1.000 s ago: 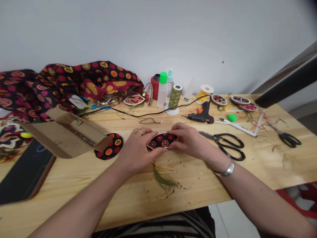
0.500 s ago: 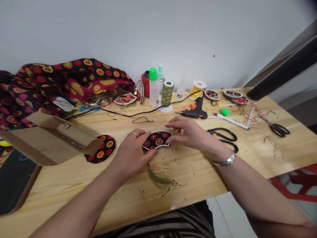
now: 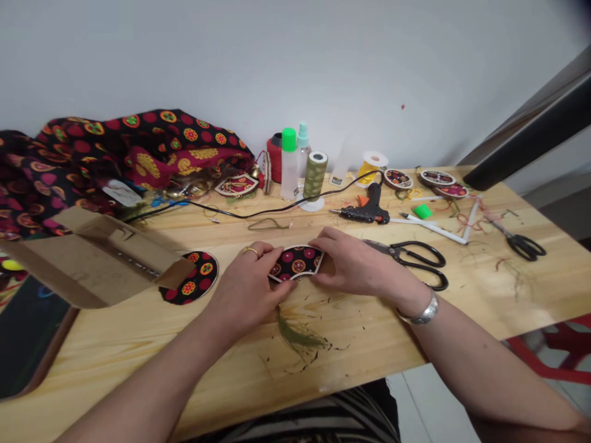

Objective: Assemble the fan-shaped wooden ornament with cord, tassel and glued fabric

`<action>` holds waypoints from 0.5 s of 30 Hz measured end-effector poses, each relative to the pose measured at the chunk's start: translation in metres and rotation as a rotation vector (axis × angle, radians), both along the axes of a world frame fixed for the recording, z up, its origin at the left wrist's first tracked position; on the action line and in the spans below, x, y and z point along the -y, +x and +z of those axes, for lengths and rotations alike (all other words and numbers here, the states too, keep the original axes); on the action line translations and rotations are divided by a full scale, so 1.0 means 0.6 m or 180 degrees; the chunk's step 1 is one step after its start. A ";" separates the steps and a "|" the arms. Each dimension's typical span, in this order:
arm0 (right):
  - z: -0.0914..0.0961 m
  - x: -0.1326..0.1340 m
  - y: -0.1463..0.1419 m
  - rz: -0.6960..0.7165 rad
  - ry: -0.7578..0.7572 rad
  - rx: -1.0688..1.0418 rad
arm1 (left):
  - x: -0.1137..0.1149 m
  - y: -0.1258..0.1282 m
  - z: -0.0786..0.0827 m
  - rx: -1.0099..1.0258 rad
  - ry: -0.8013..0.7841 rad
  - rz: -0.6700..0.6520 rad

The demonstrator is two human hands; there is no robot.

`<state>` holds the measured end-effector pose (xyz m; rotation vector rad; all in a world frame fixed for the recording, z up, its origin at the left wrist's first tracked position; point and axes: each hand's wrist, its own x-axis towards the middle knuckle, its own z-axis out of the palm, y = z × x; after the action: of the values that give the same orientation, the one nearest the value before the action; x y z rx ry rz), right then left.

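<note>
A fan-shaped, fabric-covered piece with a pale rim and a dark red-and-orange pattern lies between my hands just above the wooden table. My left hand grips its left end, thumb along the lower edge and fingers at the upper edge. At its right end, my right hand pinches the corner between thumb and fingers. A green thread tassel hangs out below the piece and lies spread on the tabletop among dark scraps. Black-handled scissors lie beyond my right hand, their blades partly hidden by it.
An open cardboard box overlaps a round patterned piece at left. Behind stand a green-capped bottle, a green thread spool and a black glue gun with its cord across the table. Smaller scissors lie right.
My right hand has closed from spread fingers onto the right end of the fan-shaped piece. My left hand keeps its hold. The view has shifted slightly.
</note>
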<state>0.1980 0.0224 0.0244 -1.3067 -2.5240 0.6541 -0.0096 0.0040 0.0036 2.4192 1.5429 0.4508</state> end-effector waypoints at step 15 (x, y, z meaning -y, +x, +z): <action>-0.011 0.007 -0.007 0.0033 0.0460 0.0285 | 0.002 0.007 0.001 -0.0187 0.0086 0.0037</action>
<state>0.1935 0.0179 0.0178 -1.3004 -2.5955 0.4149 -0.0052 0.0031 0.0044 2.4660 1.5856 0.4091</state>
